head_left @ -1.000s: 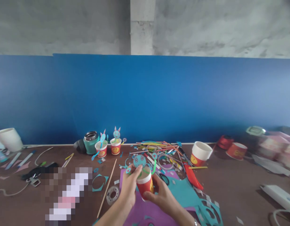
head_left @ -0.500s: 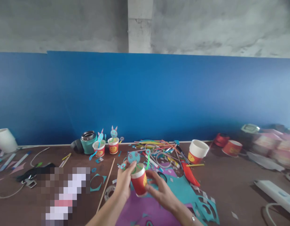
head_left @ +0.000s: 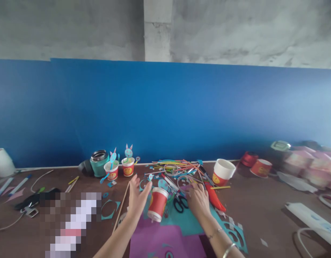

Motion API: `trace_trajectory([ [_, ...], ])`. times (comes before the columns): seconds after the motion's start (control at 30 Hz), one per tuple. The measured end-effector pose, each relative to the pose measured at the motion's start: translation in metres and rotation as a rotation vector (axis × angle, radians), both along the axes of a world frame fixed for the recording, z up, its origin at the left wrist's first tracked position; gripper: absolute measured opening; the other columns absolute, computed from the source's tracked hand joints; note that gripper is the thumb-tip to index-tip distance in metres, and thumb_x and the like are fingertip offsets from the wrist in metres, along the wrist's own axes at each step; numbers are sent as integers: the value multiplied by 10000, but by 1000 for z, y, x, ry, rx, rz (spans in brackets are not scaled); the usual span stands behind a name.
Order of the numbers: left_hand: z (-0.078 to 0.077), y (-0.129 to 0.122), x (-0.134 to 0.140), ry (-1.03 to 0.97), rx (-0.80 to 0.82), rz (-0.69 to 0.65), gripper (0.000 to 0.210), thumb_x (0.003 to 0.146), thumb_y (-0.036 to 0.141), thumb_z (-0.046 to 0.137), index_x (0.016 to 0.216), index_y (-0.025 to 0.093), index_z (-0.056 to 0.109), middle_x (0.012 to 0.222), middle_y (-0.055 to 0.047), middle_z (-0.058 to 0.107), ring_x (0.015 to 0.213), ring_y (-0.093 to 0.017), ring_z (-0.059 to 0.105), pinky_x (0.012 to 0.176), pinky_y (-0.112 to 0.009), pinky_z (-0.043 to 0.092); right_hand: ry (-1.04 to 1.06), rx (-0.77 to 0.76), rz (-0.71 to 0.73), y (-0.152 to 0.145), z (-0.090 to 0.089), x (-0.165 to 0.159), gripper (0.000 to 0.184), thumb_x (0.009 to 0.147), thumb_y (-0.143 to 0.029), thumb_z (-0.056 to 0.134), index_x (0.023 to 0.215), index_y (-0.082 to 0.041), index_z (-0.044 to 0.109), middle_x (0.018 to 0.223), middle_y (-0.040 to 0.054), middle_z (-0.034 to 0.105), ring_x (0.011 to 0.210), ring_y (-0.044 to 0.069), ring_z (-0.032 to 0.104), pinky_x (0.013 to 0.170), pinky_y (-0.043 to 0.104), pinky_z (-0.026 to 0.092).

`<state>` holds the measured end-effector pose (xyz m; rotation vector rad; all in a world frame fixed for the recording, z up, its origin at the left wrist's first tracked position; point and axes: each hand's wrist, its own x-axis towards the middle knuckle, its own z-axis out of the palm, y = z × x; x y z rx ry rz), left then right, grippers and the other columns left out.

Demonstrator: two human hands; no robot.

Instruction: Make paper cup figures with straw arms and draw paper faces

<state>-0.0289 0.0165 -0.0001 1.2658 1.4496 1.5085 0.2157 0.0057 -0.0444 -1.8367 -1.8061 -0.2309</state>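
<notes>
My left hand (head_left: 137,200) is open, thumb and fingers spread, just left of a red and white paper cup (head_left: 157,205). The cup is tipped over on the paper sheets, and a blue round paper face (head_left: 162,184) shows past its far end. A small blue heart-marked disc (head_left: 150,177) is by my left thumb. My right hand (head_left: 199,199) reaches down at the pile of coloured sticks (head_left: 178,166), fingers bent and close together; what they pinch is hidden. Black-handled scissors (head_left: 180,203) lie left of it, and a red pointed object (head_left: 215,197) to its right.
Two paper cups with rabbit faces, a left one (head_left: 111,170) and a right one (head_left: 128,167), stand by a teal flask (head_left: 98,163). White-and-red stacked cups (head_left: 223,172) are at back right. A purple sheet (head_left: 154,240) lies in front; a power strip (head_left: 312,224) is far right.
Both hands have let go of the paper cup, which now lies tipped over. My left hand has opened beside it. My right hand has moved right and away to the pile.
</notes>
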Motion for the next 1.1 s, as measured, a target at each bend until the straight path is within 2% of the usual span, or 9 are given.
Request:
trace_trajectory([
  [0.1, -1, -10, 7, 396, 261, -225, 715, 680, 322, 698, 1322, 222, 398, 1398, -142, 395, 1329, -317, 318, 1077, -512, 255, 107, 31, 26, -2, 10, -2, 190, 781, -203, 515, 854, -232, 688, 1091, 113, 657, 1050, 332, 498, 832, 466, 368],
  [0.2, -3, -18, 13, 562, 211, -331, 651, 661, 176, 660, 1281, 249, 473, 1429, -135, 348, 1308, -334, 362, 1040, -492, 337, 320, 59, 112, -4, 19, -6, 163, 825, -278, 496, 847, -232, 652, 966, 84, 682, 957, 292, 559, 843, 458, 378],
  [0.4, -15, -10, 6, 750, 218, -93, 550, 708, 109, 547, 1247, 206, 492, 1384, -148, 409, 1275, -341, 408, 994, -501, 396, 706, 36, 372, -13, 31, -19, 257, 853, -447, 511, 780, -211, 583, 755, 51, 623, 751, 217, 563, 735, 338, 426],
  [0.57, -5, -18, 5, 951, 283, 134, 571, 721, 60, 530, 1267, 224, 503, 1448, -140, 356, 1369, -461, 100, 982, -725, 211, 779, -78, 487, -23, 37, -32, 231, 880, -407, 495, 780, -208, 558, 729, 20, 592, 699, 180, 535, 671, 282, 400],
  [0.63, 3, -26, 10, 966, 431, 84, 602, 776, 42, 478, 1347, 222, 411, 1473, -135, 319, 1393, -390, 100, 1039, -669, 197, 759, -113, 519, -27, 38, -37, 216, 895, -374, 476, 771, -212, 548, 716, 16, 588, 688, 176, 530, 659, 278, 394],
  [0.7, 6, -33, 17, 946, 565, -160, 627, 823, 58, 443, 1410, 225, 302, 1438, -138, 376, 1370, -318, 247, 1051, -553, 308, 714, -128, 536, -30, 38, -41, 212, 905, -344, 461, 755, -214, 538, 707, 16, 579, 688, 175, 524, 654, 276, 388],
  [0.8, 1, -40, 27, 845, 540, -350, 603, 863, 108, 429, 1430, 223, 260, 1349, -156, 474, 1267, -283, 427, 1006, -488, 402, 644, -107, 566, -32, 37, -44, 174, 905, -305, 463, 777, -219, 543, 739, 24, 589, 728, 187, 528, 684, 285, 387],
  [0.97, -16, -41, 32, 599, 523, -458, 526, 866, 97, 432, 1371, 236, 379, 1356, -132, 485, 1270, -261, 437, 1019, -459, 418, 587, -82, 579, -34, 37, -45, 144, 907, -286, 460, 804, -231, 544, 743, 26, 597, 741, 202, 541, 703, 303, 393],
  [1.1, -21, -37, 32, 466, 449, -404, 512, 865, 93, 432, 1358, 231, 401, 1350, -122, 501, 1266, -262, 446, 1027, -468, 414, 555, -81, 600, -35, 38, -44, 137, 916, -284, 448, 853, -230, 557, 767, 33, 607, 766, 207, 565, 726, 310, 418],
])
